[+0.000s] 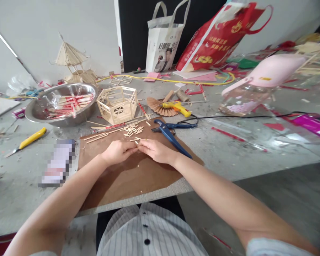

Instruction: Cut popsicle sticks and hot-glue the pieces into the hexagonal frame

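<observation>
My left hand (119, 151) and my right hand (156, 151) meet fingertip to fingertip over a brown mat (128, 177). Both are closed in a pinch, and a short wooden stick (136, 142) shows at the fingertips. How each finger sits on it is partly hidden. Just beyond them lies a loose pile of short cut sticks (132, 130), with several longer sticks (97, 137) to its left. A blue cutter (170, 135) with spread handles rests beside my right hand. Behind the pile stands a six-sided wooden stick frame (117, 106).
A steel bowl (61, 121) holds wrapped stick bundles. Left are a yellow-handled knife (32, 138) and a phone (58, 161). A yellow glue gun (177, 106) trails a black cord. A pink-lidded jar (248, 99), two bags and a stick pavilion (70, 55) stand farther back.
</observation>
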Motion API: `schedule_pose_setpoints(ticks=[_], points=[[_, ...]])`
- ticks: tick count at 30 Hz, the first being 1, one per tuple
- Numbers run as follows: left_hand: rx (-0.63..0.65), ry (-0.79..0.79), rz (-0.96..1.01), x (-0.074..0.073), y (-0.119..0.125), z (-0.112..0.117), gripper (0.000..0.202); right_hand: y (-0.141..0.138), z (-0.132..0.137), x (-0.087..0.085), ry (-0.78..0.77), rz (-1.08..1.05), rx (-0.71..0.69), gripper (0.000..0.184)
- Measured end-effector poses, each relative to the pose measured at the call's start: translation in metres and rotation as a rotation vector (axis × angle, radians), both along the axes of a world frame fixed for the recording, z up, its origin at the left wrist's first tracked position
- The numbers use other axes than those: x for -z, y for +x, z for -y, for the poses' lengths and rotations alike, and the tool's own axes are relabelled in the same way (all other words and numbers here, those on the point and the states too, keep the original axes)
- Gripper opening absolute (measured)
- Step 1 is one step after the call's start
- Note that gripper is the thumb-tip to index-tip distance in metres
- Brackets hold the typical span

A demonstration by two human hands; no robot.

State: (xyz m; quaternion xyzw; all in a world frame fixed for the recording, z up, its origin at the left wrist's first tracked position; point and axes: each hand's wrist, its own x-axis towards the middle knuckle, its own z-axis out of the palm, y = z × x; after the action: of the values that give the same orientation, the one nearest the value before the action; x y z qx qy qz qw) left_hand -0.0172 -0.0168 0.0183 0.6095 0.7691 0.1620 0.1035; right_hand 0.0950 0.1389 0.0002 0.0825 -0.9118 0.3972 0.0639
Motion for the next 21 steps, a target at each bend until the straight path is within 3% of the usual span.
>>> schedule_pose_setpoints(ticks=[3,5,11,16,21], points=[[0.017,0.039,0.147,-0.001,0.0,-0.001,0.035,0.002,0.0,-0.002,-0.19,0.08,-0.011,0.025],[-0.004,0.034,0.144,-0.002,0.0,-0.002,0.034,0.002,-0.001,-0.001,-0.207,0.092,0.006,0.025],[-0.166,-0.187,-0.276,-0.002,0.011,-0.006,0.03,-0.004,0.0,0.01,0.222,-0.109,0.11,0.019],[-0.307,-0.32,-0.412,-0.003,0.021,-0.012,0.028,-0.004,0.009,0.014,0.561,-0.153,0.23,0.029],[-0.416,-0.281,-0.448,-0.002,0.014,-0.011,0.032,-0.004,0.009,0.015,0.628,-0.162,0.321,0.03]])
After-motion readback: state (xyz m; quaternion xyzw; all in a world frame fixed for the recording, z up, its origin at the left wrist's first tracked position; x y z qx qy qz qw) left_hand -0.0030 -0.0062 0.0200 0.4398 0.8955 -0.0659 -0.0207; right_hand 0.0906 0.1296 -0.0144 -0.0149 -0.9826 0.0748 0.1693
